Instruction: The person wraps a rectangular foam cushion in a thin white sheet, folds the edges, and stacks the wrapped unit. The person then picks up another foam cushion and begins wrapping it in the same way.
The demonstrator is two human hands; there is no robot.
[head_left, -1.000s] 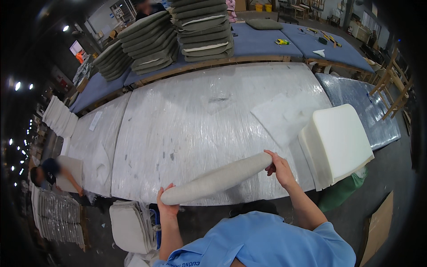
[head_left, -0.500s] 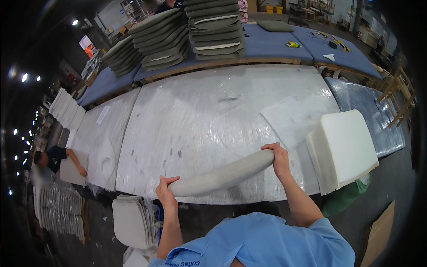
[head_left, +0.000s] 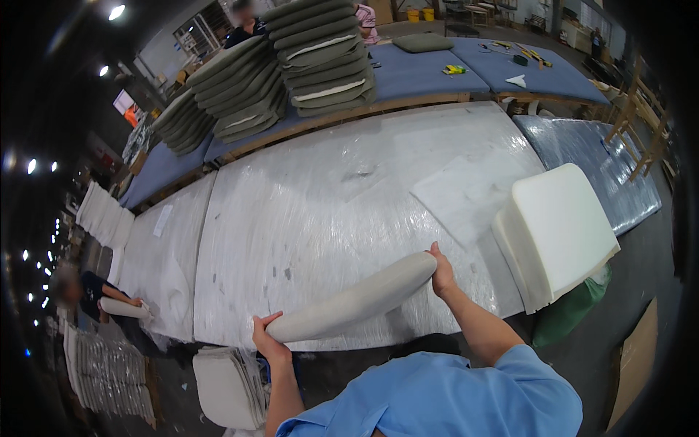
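Observation:
A pale grey seat cushion [head_left: 353, 297] is held edge-on above the near side of a plastic-wrapped table [head_left: 306, 211]. Gripping its left end is my left hand [head_left: 271, 336], the thumb and a finger showing along the edge. My right hand [head_left: 441, 271] clasps the other end, which sits higher and farther off. Fingers behind the cushion are partly hidden. To the right of my right hand stands a stack of white foam pads [head_left: 561, 222], on the table's edge. Below my left hand is a pile of pale cushions [head_left: 227, 386].
Tall stacks of dark green cushions [head_left: 320, 62] stand on a blue padded table [head_left: 408, 76] beyond. A co-worker [head_left: 98, 295] at the far left handles a pale cushion. A green sack [head_left: 575, 309] sits beneath the foam stack; a wooden chair frame [head_left: 637, 120] stands at right.
The cushion has come slightly nearer to me and tipped to show more of its face, both hands still on it. The co-worker's cushion has turned edge-on. My view has shifted and tilted a little.

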